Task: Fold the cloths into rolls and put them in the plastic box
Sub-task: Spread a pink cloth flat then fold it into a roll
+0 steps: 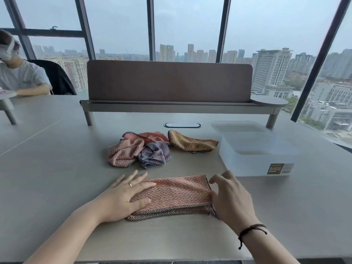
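Note:
A pink waffle-weave cloth (177,195) lies folded flat on the grey table near me. My left hand (125,197) rests flat on its left end, fingers spread. My right hand (230,197) pinches the cloth's right edge with curled fingers. Behind it lies a heap of crumpled cloths: a light pink one (123,152), a purple one (154,155), a coral one (152,136) and a yellow-brown one (192,141). The clear plastic box (255,162) stands open at the right, with its lid (238,125) leaning behind it.
A brown desk divider on a raised shelf (169,82) crosses the back of the table (57,168). A cable port (182,125) sits in front of it. Another person (21,77) sits at the far left. Windows stand behind.

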The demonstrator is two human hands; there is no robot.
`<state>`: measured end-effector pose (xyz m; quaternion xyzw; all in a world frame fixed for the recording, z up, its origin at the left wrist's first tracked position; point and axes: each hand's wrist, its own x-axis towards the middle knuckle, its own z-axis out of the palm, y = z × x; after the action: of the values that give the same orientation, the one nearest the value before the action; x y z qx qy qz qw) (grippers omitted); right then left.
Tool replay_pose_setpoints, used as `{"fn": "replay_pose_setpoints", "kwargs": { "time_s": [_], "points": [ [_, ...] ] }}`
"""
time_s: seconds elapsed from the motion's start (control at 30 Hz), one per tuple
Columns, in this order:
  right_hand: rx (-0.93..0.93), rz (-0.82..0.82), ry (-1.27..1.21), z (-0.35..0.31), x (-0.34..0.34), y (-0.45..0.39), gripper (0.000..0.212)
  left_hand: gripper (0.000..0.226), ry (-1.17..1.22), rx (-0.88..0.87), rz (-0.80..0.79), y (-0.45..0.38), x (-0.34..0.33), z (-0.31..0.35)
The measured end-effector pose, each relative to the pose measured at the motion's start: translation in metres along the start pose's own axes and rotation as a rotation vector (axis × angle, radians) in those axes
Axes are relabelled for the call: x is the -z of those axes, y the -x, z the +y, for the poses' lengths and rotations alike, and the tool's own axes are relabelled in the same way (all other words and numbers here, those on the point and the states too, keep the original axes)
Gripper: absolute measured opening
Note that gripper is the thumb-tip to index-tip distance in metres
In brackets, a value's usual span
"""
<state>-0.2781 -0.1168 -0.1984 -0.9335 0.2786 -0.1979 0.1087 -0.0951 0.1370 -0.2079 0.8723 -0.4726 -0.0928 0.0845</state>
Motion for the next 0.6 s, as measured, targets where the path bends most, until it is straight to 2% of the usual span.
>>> {"fn": "replay_pose_setpoints", "kwargs": {
  "time_s": [0.07,0.1,0.17,0.23,0.3,0.33,0.4,0.43,0.47,0.53,0.6],
  "points": [
    [0.136,0.149,0.095,-0.016,0.003,0.014,0.008,0.047,0.04,0.016,0.054,0.003,-0.002,0.004],
    [0.189,0.168,0.092,-0.027,0.004,0.022,0.011,0.044,0.058,0.014,0.089,0.005,-0.002,0.007],
    [0.205,0.041,0.054,-0.045,-0.004,0.037,0.039,0.043,0.071,-0.031,0.175,0.005,-0.004,0.014],
    [0.136,-0.138,0.036,-0.054,-0.012,0.041,0.066,0.04,0.106,-0.113,0.249,0.002,-0.004,0.022],
    [0.119,-0.221,-0.04,-0.05,-0.016,0.032,0.085,0.032,0.191,-0.201,0.281,-0.004,-0.004,0.033],
    [0.13,-0.245,-0.08,-0.046,-0.017,0.024,0.089,0.025,0.258,-0.235,0.291,-0.007,-0.006,0.038],
    [0.181,-0.301,-0.094,-0.033,-0.019,0.003,0.083,0.008,0.356,-0.272,0.317,-0.017,-0.007,0.046],
    [0.217,-0.33,-0.091,-0.026,-0.02,-0.007,0.076,0.013,0.34,-0.28,0.315,-0.022,-0.007,0.049],
    [0.259,-0.358,-0.085,-0.021,-0.02,-0.015,0.073,0.028,0.284,-0.273,0.276,-0.028,-0.006,0.053],
    [0.339,-0.403,-0.068,-0.012,-0.02,-0.027,0.079,0.06,0.105,-0.213,0.118,-0.038,-0.005,0.059],
    [0.399,-0.426,-0.042,-0.005,-0.022,-0.034,0.082,0.08,-0.035,-0.146,-0.002,-0.047,-0.006,0.063]
  ]
}}
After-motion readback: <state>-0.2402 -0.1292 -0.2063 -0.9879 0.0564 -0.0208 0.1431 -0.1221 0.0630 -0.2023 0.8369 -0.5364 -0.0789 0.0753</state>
